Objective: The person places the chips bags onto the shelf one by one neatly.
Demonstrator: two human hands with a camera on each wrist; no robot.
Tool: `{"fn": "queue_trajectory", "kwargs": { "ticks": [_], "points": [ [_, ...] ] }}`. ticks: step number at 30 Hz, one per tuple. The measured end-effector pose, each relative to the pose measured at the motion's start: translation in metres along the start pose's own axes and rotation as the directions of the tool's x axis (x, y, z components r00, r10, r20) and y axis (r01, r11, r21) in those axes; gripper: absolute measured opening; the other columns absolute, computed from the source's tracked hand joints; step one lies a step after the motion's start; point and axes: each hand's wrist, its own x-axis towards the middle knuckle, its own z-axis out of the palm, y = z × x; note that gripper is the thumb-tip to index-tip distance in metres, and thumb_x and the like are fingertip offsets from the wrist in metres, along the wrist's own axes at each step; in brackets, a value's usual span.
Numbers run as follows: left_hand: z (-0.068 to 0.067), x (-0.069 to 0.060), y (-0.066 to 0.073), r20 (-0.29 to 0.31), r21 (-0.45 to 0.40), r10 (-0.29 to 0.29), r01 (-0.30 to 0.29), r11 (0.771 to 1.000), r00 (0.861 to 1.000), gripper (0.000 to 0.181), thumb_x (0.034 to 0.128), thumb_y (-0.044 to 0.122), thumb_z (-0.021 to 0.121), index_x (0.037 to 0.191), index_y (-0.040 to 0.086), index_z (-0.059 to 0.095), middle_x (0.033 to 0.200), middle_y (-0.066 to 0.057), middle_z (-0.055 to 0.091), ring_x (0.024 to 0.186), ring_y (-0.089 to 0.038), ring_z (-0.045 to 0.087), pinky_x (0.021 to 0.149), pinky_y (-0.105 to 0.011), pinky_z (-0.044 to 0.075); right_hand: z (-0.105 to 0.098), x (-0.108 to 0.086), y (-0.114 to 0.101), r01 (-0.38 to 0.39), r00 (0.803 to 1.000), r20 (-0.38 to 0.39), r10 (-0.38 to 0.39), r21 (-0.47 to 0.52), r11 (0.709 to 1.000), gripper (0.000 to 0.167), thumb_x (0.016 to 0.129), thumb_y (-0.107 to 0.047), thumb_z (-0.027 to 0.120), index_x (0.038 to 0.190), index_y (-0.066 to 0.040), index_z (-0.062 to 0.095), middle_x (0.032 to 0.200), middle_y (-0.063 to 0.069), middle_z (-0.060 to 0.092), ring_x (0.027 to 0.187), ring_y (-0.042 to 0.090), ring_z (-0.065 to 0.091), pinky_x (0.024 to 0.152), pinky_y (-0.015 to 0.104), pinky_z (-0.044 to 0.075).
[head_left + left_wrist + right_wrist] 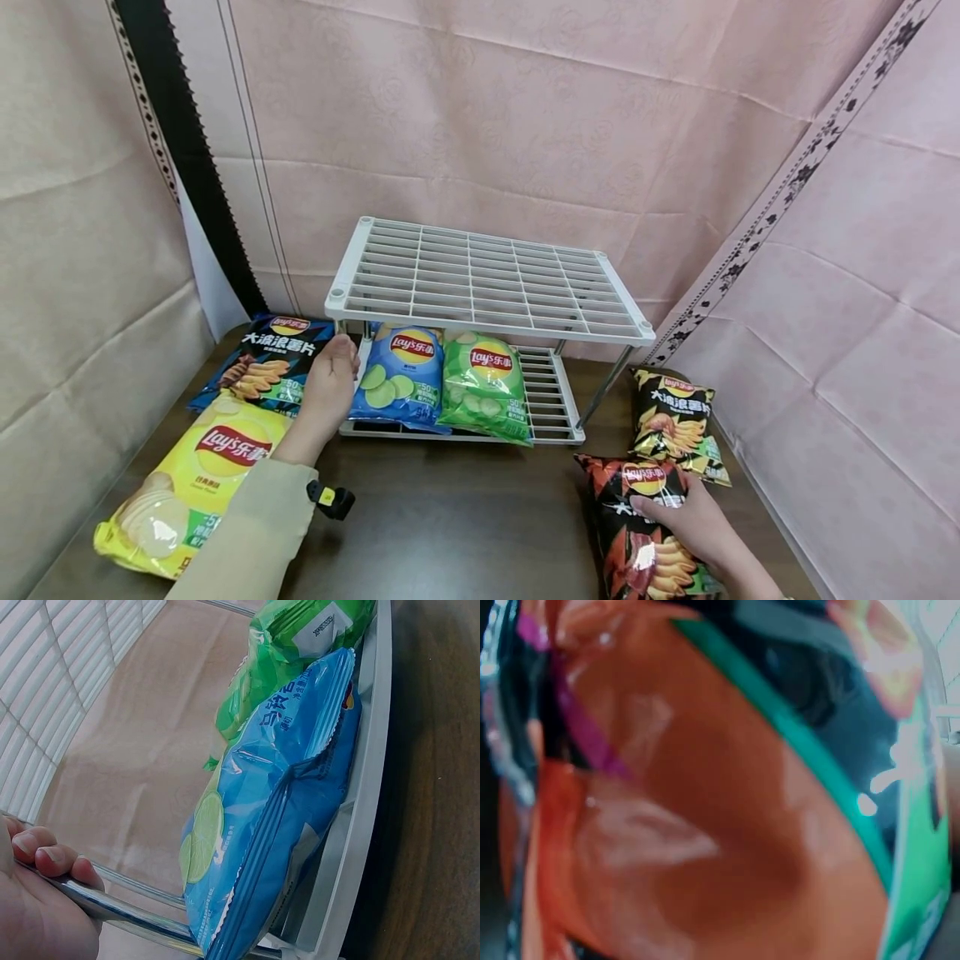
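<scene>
My left hand (333,379) grips the front left metal post (135,913) of a white two-tier rack (487,321), fingers curled round it. On the rack's lower shelf lie a blue chip bag (401,379) and, to its right, a green chip bag (486,385); both also show in the left wrist view. At the right, my right hand (693,521) holds a red-and-black chip bag (630,533), thumb on its front. That bag (705,810) fills most of the right wrist view, blurred.
A yellow chip bag (202,492) lies at the left by my forearm, with a dark blue chip bag (273,358) behind it. A black-and-yellow chip bag (678,421) lies behind the red-and-black one. Pink cloth (480,125) hangs round the brown table (450,517).
</scene>
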Motion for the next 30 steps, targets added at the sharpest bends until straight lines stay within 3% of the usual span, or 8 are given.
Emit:
{"fn": "queue_trajectory", "kwargs": {
  "ticks": [2, 8, 18, 22, 26, 30],
  "points": [
    [0.000, 0.000, 0.001, 0.001, 0.000, 0.000, 0.000, 1.000, 1.000, 0.054, 0.1038, 0.050, 0.018, 0.083, 0.006, 0.040, 0.075, -0.012, 0.038, 0.066, -0.028, 0.039, 0.063, -0.034, 0.033, 0.001, 0.001, -0.003, -0.002, 1.000, 0.010, 0.001, 0.033, 0.999, 0.120, 0.077, -0.063, 0.071, 0.143, 0.014, 0.007, 0.143, 0.041, 0.018, 0.129, 0.055, 0.026, 0.100, 0.065, 0.029],
    [0.000, 0.000, 0.003, -0.001, -0.007, -0.013, 0.013, 1.000, 1.000, 0.058, 0.1021, 0.054, 0.017, 0.082, 0.005, 0.040, 0.076, -0.013, 0.039, 0.067, -0.028, 0.039, 0.064, -0.034, 0.033, 0.002, -0.005, -0.022, -0.009, 0.999, 0.047, 0.002, 0.159, 0.987, 0.120, 0.076, -0.063, 0.072, 0.147, 0.008, 0.006, 0.144, 0.035, 0.022, 0.128, 0.048, 0.034, 0.096, 0.061, 0.035],
    [0.001, 0.001, 0.001, 0.005, -0.004, -0.008, 0.008, 1.000, 1.000, 0.056, 0.1033, 0.051, 0.016, 0.083, 0.005, 0.040, 0.076, -0.012, 0.039, 0.067, -0.027, 0.039, 0.063, -0.034, 0.032, 0.015, -0.020, -0.061, 0.076, 0.996, 0.030, -0.085, 0.238, 0.968, 0.116, 0.079, -0.056, 0.073, 0.150, 0.005, 0.004, 0.148, 0.031, 0.021, 0.132, 0.044, 0.032, 0.100, 0.060, 0.033],
    [0.001, 0.001, 0.001, -0.001, -0.002, -0.015, 0.015, 1.000, 1.000, 0.057, 0.1025, 0.053, 0.016, 0.084, 0.005, 0.040, 0.077, -0.012, 0.039, 0.067, -0.027, 0.039, 0.063, -0.034, 0.032, 0.024, -0.026, -0.082, 0.144, 0.988, 0.004, -0.152, 0.295, 0.944, 0.108, 0.079, -0.051, 0.075, 0.150, -0.001, 0.011, 0.146, 0.026, 0.030, 0.128, 0.038, 0.040, 0.098, 0.053, 0.038],
    [0.001, 0.001, 0.000, -0.007, -0.001, -0.016, 0.016, 1.000, 1.000, 0.057, 0.1021, 0.054, 0.017, 0.085, 0.005, 0.041, 0.077, -0.012, 0.039, 0.068, -0.027, 0.040, 0.063, -0.034, 0.033, 0.035, -0.027, -0.104, 0.215, 0.975, -0.029, -0.220, 0.379, 0.900, 0.094, 0.078, -0.042, 0.080, 0.146, -0.012, 0.023, 0.134, 0.019, 0.048, 0.111, 0.028, 0.057, 0.089, 0.041, 0.047],
    [0.001, 0.001, 0.001, -0.005, -0.009, 0.000, 0.000, 1.000, 1.000, 0.057, 0.1027, 0.053, 0.017, 0.084, 0.005, 0.041, 0.076, -0.012, 0.039, 0.066, -0.027, 0.039, 0.062, -0.034, 0.032, 0.044, -0.021, -0.124, 0.264, 0.961, -0.045, -0.271, 0.421, 0.867, 0.089, 0.075, -0.040, 0.083, 0.142, -0.017, 0.028, 0.123, 0.015, 0.056, 0.100, 0.024, 0.063, 0.082, 0.037, 0.051]
  ]
}}
